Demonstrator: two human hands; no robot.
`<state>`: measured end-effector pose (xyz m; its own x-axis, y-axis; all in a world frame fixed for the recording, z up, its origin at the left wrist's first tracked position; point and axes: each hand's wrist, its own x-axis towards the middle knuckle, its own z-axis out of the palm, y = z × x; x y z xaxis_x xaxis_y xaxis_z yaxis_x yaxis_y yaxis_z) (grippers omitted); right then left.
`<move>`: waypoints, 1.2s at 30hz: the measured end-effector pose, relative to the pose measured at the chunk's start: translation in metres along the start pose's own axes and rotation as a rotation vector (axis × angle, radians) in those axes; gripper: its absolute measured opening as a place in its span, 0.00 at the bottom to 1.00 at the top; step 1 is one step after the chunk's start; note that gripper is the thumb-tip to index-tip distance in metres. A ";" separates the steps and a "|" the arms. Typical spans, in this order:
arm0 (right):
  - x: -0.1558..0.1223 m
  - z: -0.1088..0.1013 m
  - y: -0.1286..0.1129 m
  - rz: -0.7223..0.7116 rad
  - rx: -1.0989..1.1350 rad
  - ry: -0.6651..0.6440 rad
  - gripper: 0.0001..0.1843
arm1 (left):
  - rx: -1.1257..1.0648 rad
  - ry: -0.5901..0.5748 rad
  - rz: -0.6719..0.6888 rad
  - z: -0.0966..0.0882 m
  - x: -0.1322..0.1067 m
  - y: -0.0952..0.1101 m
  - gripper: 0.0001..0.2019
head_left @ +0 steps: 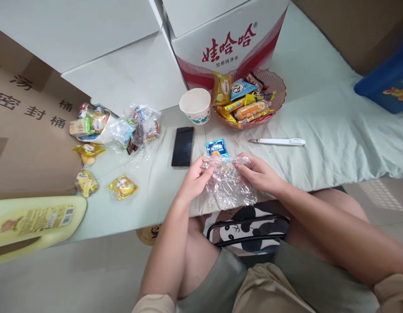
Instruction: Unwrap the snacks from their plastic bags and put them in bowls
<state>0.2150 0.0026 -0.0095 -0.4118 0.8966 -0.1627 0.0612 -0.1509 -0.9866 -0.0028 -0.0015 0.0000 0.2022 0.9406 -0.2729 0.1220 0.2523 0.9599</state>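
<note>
Left hand [195, 179] and right hand [258, 173], fingers [206, 174] closed, pinch the bag [230, 189]; it trails toward the person, near the edge of the surface [149, 213], open room beyond the knife [278, 141].

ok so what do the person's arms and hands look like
The left hand and right hand are ungloved, with no watch or bracelet showing. The forearms are bare. Only the ends of the short beige sleeves show, with no visible markings.
</note>
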 end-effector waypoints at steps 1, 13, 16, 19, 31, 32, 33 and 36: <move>0.000 0.000 0.000 -0.002 0.037 0.000 0.18 | -0.009 -0.001 0.000 -0.001 0.000 0.000 0.16; 0.003 -0.004 -0.008 0.091 0.482 0.021 0.18 | -0.334 0.077 -0.040 -0.007 -0.004 0.013 0.13; 0.002 -0.005 -0.006 0.045 0.386 0.032 0.27 | -0.312 0.054 -0.020 -0.008 -0.002 0.011 0.18; 0.002 -0.004 -0.001 0.000 0.187 0.001 0.23 | -0.200 0.066 0.027 -0.007 0.000 0.008 0.17; -0.001 -0.008 -0.008 -0.056 0.119 -0.204 0.17 | -0.062 0.175 0.116 -0.004 0.003 0.004 0.20; 0.000 -0.009 -0.008 -0.058 0.108 -0.199 0.17 | -0.059 0.126 0.101 -0.004 0.002 0.004 0.21; 0.000 -0.009 -0.008 -0.049 0.088 -0.202 0.17 | -0.057 0.069 0.086 -0.003 0.002 0.004 0.21; 0.000 -0.006 -0.006 0.010 0.003 -0.313 0.15 | -0.121 -0.034 0.065 -0.001 0.000 0.005 0.25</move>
<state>0.2203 0.0062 -0.0039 -0.6714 0.7232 -0.1618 0.0644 -0.1606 -0.9849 -0.0035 -0.0002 0.0049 0.2388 0.9481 -0.2099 -0.0101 0.2186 0.9758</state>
